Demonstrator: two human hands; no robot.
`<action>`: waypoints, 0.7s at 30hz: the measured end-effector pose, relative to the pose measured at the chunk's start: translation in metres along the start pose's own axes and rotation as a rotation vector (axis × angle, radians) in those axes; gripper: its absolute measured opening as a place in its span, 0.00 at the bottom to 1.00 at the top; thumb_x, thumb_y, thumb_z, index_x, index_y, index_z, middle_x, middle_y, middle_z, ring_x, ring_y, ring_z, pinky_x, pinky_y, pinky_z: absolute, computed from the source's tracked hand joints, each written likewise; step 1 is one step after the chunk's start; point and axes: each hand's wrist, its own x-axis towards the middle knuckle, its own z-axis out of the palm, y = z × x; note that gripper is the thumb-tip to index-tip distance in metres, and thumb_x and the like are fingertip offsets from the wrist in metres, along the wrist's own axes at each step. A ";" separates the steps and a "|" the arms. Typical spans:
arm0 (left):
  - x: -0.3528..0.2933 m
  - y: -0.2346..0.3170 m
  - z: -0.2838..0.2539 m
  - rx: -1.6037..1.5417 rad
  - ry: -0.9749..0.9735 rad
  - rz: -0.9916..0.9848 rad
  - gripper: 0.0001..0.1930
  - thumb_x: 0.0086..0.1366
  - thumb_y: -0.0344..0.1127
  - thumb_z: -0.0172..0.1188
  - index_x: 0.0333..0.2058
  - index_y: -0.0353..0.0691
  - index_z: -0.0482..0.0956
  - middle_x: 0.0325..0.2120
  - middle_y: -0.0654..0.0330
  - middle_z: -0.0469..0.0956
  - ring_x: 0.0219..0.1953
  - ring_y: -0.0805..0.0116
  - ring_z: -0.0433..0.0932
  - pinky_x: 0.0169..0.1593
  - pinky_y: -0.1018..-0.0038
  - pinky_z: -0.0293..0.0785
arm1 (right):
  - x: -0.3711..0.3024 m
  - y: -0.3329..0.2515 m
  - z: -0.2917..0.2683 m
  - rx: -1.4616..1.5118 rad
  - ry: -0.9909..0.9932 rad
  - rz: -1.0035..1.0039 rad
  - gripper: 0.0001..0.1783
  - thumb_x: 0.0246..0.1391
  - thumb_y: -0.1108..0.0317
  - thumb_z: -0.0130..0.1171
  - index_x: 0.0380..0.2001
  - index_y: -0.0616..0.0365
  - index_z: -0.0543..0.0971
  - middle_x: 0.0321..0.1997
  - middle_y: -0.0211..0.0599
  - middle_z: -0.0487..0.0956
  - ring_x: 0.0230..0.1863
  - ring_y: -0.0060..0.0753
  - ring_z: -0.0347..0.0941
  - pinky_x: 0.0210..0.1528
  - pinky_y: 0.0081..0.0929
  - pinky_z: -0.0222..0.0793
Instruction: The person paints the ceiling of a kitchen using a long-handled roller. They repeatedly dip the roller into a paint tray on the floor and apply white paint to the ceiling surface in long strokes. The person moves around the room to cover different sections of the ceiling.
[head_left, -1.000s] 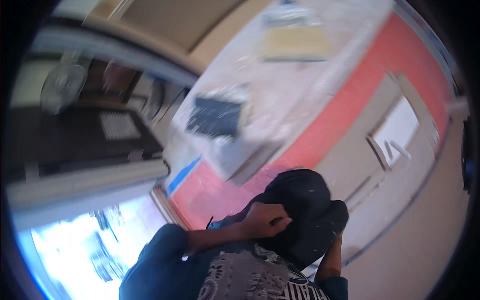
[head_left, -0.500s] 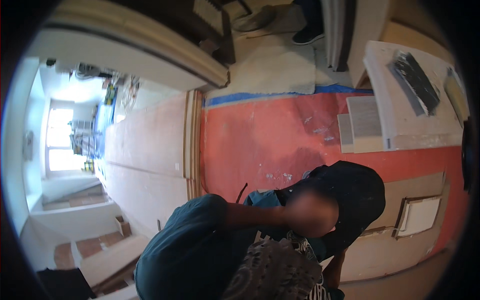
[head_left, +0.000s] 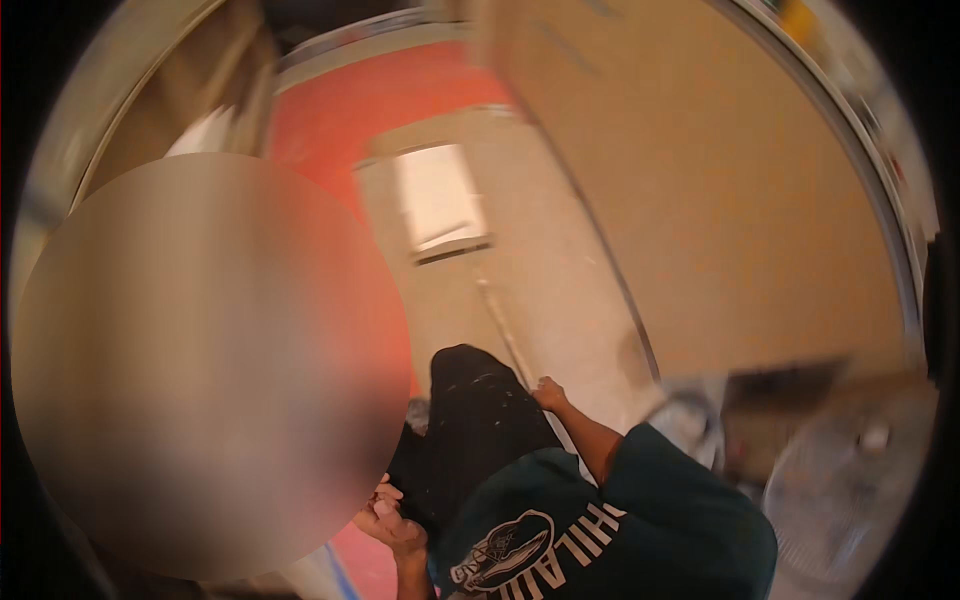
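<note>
My right hand (head_left: 548, 393) hangs at my side beside my dark trousers, its fingers curled around what looks like a thin light pole (head_left: 500, 322). The pole slants away over the brown floor covering toward a white rectangular panel (head_left: 440, 196) with dark edging along its near end. In front of my body, my left hand (head_left: 393, 525) is bent up with its fingers drawn in toward the thumb. Whatever those fingers hold, if anything, does not show. A large blurred patch lies just left of that hand and hides what is behind it.
Red floor covering (head_left: 390, 90) runs along the far left. A broad tan surface (head_left: 700, 180) fills the right side, bounded by a dark line. At the lower right stand a round clear container (head_left: 835, 490) and a bucket (head_left: 688, 425). Much is smeared by motion.
The view has swung away from the bright room and doorway on the left. The panel is now ahead of me. My arms show more plainly, the left hand lower in the picture.
</note>
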 end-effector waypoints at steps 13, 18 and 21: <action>0.082 0.270 0.400 -0.334 -1.008 1.292 0.36 0.61 0.35 0.66 0.64 0.31 0.60 0.61 0.41 0.67 0.65 0.47 0.64 0.66 0.60 0.60 | -0.180 0.071 0.102 0.073 0.365 0.307 0.15 0.53 0.62 0.49 0.27 0.57 0.83 0.32 0.51 0.81 0.33 0.52 0.79 0.35 0.55 0.75; 0.030 0.343 0.593 -0.269 -0.416 1.721 0.38 0.68 0.64 0.50 0.64 0.39 0.62 0.62 0.46 0.66 0.67 0.48 0.59 0.70 0.57 0.50 | -0.234 0.032 0.054 0.640 0.671 0.772 0.16 0.52 0.62 0.51 0.35 0.61 0.81 0.39 0.56 0.81 0.43 0.60 0.79 0.49 0.51 0.73; 0.003 0.349 0.630 -0.177 -0.266 1.613 0.36 0.68 0.67 0.47 0.60 0.42 0.68 0.56 0.52 0.72 0.62 0.52 0.66 0.66 0.55 0.55 | -0.253 0.017 0.088 0.735 0.792 0.833 0.16 0.53 0.61 0.51 0.38 0.60 0.80 0.41 0.56 0.81 0.44 0.60 0.78 0.49 0.50 0.73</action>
